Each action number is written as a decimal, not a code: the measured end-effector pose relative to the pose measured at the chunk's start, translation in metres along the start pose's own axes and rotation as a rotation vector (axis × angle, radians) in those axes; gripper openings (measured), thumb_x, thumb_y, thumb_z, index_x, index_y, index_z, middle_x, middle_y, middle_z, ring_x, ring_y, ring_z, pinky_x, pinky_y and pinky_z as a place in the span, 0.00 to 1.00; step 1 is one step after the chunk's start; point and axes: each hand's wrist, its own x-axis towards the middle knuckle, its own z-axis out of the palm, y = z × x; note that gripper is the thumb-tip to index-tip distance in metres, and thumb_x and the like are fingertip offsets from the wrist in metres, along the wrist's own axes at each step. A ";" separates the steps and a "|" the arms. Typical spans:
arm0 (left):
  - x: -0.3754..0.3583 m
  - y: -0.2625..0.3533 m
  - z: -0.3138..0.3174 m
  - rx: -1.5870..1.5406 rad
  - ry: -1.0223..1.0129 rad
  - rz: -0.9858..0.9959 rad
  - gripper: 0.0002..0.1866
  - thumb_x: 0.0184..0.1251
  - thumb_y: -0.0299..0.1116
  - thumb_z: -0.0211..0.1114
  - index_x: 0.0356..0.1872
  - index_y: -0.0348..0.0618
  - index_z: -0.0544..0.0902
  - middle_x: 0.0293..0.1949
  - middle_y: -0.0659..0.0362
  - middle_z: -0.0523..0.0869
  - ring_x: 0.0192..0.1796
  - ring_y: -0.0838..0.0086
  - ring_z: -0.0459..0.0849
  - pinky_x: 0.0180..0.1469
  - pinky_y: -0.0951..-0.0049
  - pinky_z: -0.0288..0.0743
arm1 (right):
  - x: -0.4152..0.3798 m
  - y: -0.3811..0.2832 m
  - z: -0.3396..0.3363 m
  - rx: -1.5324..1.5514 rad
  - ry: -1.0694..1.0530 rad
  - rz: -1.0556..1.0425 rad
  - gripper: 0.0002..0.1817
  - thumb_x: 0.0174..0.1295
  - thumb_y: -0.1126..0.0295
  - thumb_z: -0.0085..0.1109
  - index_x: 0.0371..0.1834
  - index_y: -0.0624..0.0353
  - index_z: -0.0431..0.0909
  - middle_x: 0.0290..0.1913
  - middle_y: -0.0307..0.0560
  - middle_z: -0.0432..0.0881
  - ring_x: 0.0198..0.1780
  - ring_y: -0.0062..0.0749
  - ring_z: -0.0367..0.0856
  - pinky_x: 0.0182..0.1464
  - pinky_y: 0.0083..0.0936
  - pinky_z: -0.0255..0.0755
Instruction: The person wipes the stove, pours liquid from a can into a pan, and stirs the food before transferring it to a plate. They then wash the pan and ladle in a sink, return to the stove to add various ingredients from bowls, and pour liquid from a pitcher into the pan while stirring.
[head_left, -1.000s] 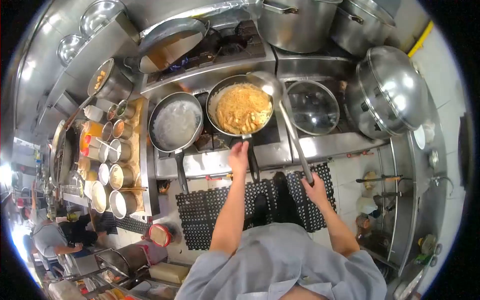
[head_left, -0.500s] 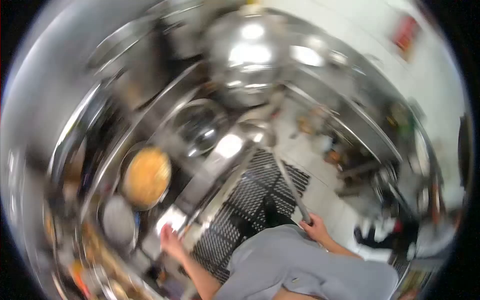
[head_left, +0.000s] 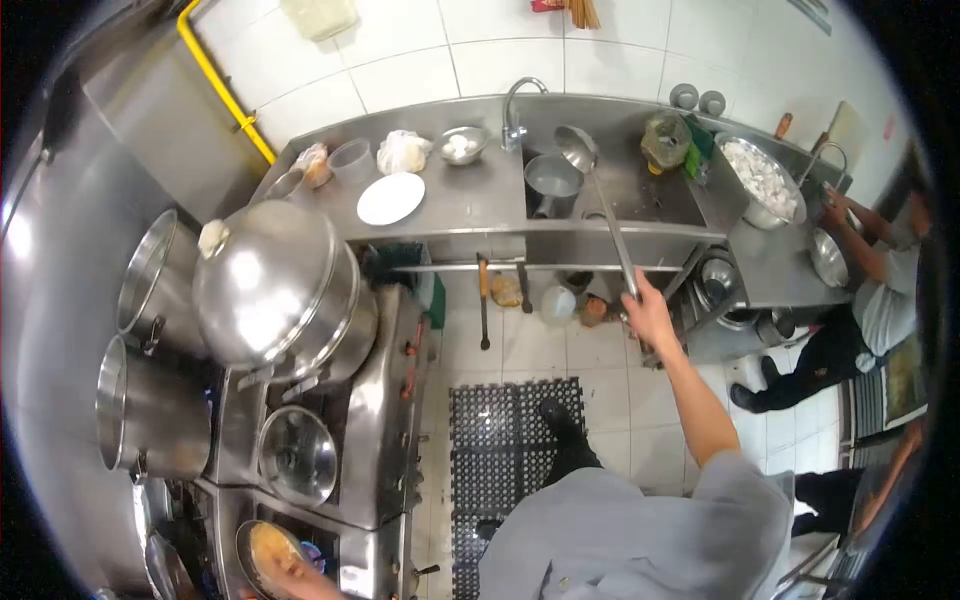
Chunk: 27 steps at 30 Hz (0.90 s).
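Observation:
My right hand (head_left: 652, 318) is closed round the end of a long-handled metal ladle (head_left: 613, 222). The ladle's bowl hangs over the sink (head_left: 648, 205), close to a small metal pot (head_left: 553, 178) standing in it. At the lower left, my left hand (head_left: 297, 581) is blurred and overlaps the edge of a round pan (head_left: 241, 552) on the stove. Yellow-orange food (head_left: 270, 543) lies in that pan, and a blue flame shows beside it. Whether the left fingers grip anything is not visible.
A large domed steamer pot (head_left: 270, 285), tall pots (head_left: 155, 405) and a metal bowl (head_left: 299, 455) crowd the stove. The counter holds a white plate (head_left: 391, 199) and a bowl of eggs (head_left: 461, 147). Another person (head_left: 880, 255) works at the right beside a big bowl (head_left: 762, 182).
My view has swung toward the sink wall. The ladle has risen from low over the floor to above the sink, still in my right hand. My left hand is now over the food pan.

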 end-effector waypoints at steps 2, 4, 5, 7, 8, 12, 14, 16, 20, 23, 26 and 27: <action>-0.020 0.129 0.021 -0.096 -0.337 -0.304 0.22 0.64 0.29 0.65 0.58 0.30 0.74 0.56 0.44 0.77 0.54 0.57 0.79 0.54 0.66 0.75 | 0.091 0.035 0.009 -0.195 0.007 -0.044 0.26 0.61 0.70 0.58 0.62 0.65 0.66 0.43 0.65 0.81 0.48 0.58 0.80 0.47 0.40 0.73; -0.059 0.168 0.069 -0.208 -0.394 -0.107 0.21 0.62 0.25 0.65 0.57 0.34 0.75 0.52 0.48 0.77 0.43 0.68 0.79 0.40 0.75 0.76 | 0.167 0.059 0.016 -0.365 0.037 -0.167 0.22 0.61 0.70 0.58 0.56 0.70 0.71 0.38 0.63 0.83 0.41 0.54 0.84 0.40 0.39 0.75; -0.070 0.203 0.078 -0.284 -0.457 -0.124 0.20 0.63 0.25 0.64 0.56 0.35 0.76 0.53 0.48 0.76 0.44 0.68 0.79 0.41 0.74 0.76 | 0.203 0.062 0.016 -0.127 -0.243 0.081 0.16 0.61 0.69 0.58 0.47 0.70 0.72 0.32 0.59 0.82 0.33 0.47 0.83 0.33 0.37 0.73; -0.079 0.262 0.087 -0.378 -0.614 -0.162 0.18 0.64 0.25 0.64 0.55 0.35 0.77 0.55 0.49 0.74 0.47 0.67 0.78 0.41 0.73 0.77 | 0.263 0.066 0.004 0.291 -0.614 0.426 0.12 0.61 0.68 0.58 0.33 0.67 0.71 0.21 0.50 0.78 0.21 0.33 0.77 0.22 0.33 0.68; -0.081 0.278 0.086 -0.398 -0.704 -0.184 0.17 0.64 0.25 0.63 0.54 0.34 0.77 0.56 0.50 0.74 0.48 0.67 0.78 0.42 0.72 0.77 | 0.285 0.068 -0.008 0.473 -0.702 0.519 0.12 0.61 0.68 0.58 0.27 0.64 0.69 0.17 0.46 0.75 0.16 0.26 0.73 0.18 0.31 0.64; -0.102 0.273 0.090 -0.267 -0.732 -0.272 0.16 0.62 0.24 0.65 0.52 0.36 0.79 0.53 0.51 0.76 0.48 0.68 0.79 0.41 0.74 0.77 | 0.237 0.055 -0.040 -0.478 -0.328 -0.258 0.19 0.60 0.70 0.57 0.54 0.65 0.74 0.33 0.62 0.82 0.37 0.55 0.83 0.39 0.39 0.74; -0.112 0.262 0.093 -0.268 -0.679 -0.393 0.17 0.60 0.24 0.65 0.51 0.36 0.80 0.51 0.52 0.76 0.48 0.66 0.80 0.41 0.74 0.78 | 0.213 0.042 -0.052 -0.377 -0.288 -0.143 0.24 0.59 0.71 0.57 0.61 0.59 0.70 0.37 0.64 0.81 0.42 0.58 0.81 0.44 0.39 0.73; -0.111 0.270 0.092 -0.214 -0.708 -0.386 0.16 0.60 0.24 0.65 0.51 0.36 0.79 0.51 0.52 0.76 0.49 0.65 0.80 0.42 0.73 0.79 | 0.213 0.036 -0.050 -0.280 -0.254 -0.010 0.30 0.59 0.71 0.56 0.68 0.53 0.67 0.42 0.66 0.80 0.47 0.61 0.79 0.49 0.39 0.72; -0.103 0.285 0.104 -0.199 -0.728 -0.232 0.16 0.60 0.25 0.66 0.50 0.36 0.79 0.51 0.51 0.76 0.49 0.64 0.79 0.43 0.71 0.80 | 0.205 0.031 -0.036 -0.128 -0.195 -0.048 0.32 0.59 0.72 0.58 0.69 0.56 0.64 0.41 0.67 0.80 0.44 0.59 0.80 0.49 0.35 0.72; -0.109 0.283 0.109 -0.246 -0.719 -0.352 0.15 0.60 0.26 0.66 0.49 0.36 0.79 0.52 0.50 0.76 0.50 0.63 0.79 0.44 0.71 0.80 | 0.192 0.059 -0.019 -0.084 -0.051 -0.246 0.30 0.59 0.75 0.58 0.67 0.58 0.66 0.36 0.67 0.79 0.37 0.58 0.79 0.46 0.33 0.73; -0.137 0.264 0.119 -0.224 -0.783 -0.428 0.14 0.61 0.27 0.65 0.48 0.37 0.79 0.53 0.50 0.74 0.50 0.63 0.79 0.44 0.71 0.80 | 0.209 0.042 -0.018 -0.081 -0.091 -0.083 0.30 0.59 0.74 0.58 0.67 0.58 0.66 0.37 0.68 0.80 0.40 0.61 0.80 0.46 0.37 0.73; -0.144 0.265 0.125 -0.242 -0.808 -0.434 0.14 0.61 0.27 0.65 0.48 0.37 0.79 0.53 0.50 0.74 0.50 0.63 0.79 0.44 0.71 0.80 | 0.215 0.039 -0.020 -0.083 -0.084 -0.084 0.30 0.59 0.74 0.58 0.67 0.58 0.66 0.37 0.68 0.80 0.40 0.61 0.80 0.46 0.37 0.73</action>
